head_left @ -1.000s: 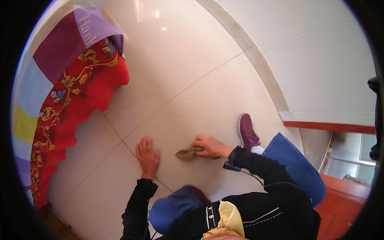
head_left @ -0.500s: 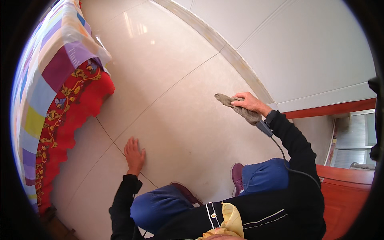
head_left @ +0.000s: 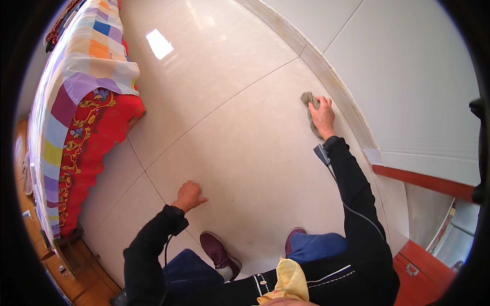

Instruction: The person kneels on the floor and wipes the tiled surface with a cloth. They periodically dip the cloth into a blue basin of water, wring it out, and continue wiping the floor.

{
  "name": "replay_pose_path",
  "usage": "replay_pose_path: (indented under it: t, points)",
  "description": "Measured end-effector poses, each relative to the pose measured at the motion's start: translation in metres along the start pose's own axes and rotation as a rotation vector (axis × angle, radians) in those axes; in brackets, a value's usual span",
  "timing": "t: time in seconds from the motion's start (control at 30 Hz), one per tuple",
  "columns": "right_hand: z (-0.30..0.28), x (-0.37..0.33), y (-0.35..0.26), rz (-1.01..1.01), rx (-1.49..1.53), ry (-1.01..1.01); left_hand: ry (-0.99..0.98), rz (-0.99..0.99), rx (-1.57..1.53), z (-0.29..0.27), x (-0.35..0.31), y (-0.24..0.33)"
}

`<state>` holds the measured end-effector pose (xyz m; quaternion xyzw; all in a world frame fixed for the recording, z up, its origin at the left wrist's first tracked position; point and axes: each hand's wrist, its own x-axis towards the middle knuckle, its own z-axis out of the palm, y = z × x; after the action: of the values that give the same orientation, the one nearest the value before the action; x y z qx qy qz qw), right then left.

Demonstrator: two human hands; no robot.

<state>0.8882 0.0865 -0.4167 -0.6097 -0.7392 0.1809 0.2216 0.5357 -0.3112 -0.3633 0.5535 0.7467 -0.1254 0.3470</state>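
Hands: two, both bare and well apart.
Right hand: one (head_left: 322, 116), its fingers closed over the cloth, arm stretched forward.
Left hand: one (head_left: 189, 196), fingers curled in and thumb standing out, low over the tiles; from here I can't tell whether its palm is bare or whether it touches down.
Cloth: one, grey-brown and bunched (head_left: 312, 123), under the right hand at the floor (head_left: 229, 153), near the pale skirting (head_left: 334, 84).
Shoes: two, both maroon, the left one (head_left: 215, 249) showing far more than the right one (head_left: 291, 240), which a blue trouser leg (head_left: 317, 247) partly covers.
Cables: two, one dark line by each sleeve; the right one (head_left: 352, 208) runs to one grey block (head_left: 321, 154) at the cuff.
Light patch: one, bright white (head_left: 160, 44), far up the floor.
Bedside: one checked cover (head_left: 55, 133) over one red frilled skirt (head_left: 97, 137), off to the left.
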Motion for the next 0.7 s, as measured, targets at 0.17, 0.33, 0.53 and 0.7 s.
replay_pose_path:
  t: [0.17, 0.33, 0.53, 0.7]
  points:
    - [0.072, 0.02, -0.104, -0.326, -0.067, 0.068, 0.046, -0.046, 0.0, 0.001, -0.001, 0.004]
    - [0.091, -0.095, -0.165, -0.732, 0.139, -0.278, 0.058, -0.047, 0.026, 0.004, 0.001, 0.004]
    - [0.047, -0.152, -0.136, -0.815, 0.496, -0.895, 0.04, -0.037, 0.025, 0.0, 0.0, 0.005]
    - [0.035, -0.021, -0.111, -0.314, 0.545, -0.291, 0.042, -0.053, -0.017, -0.006, -0.002, 0.007]
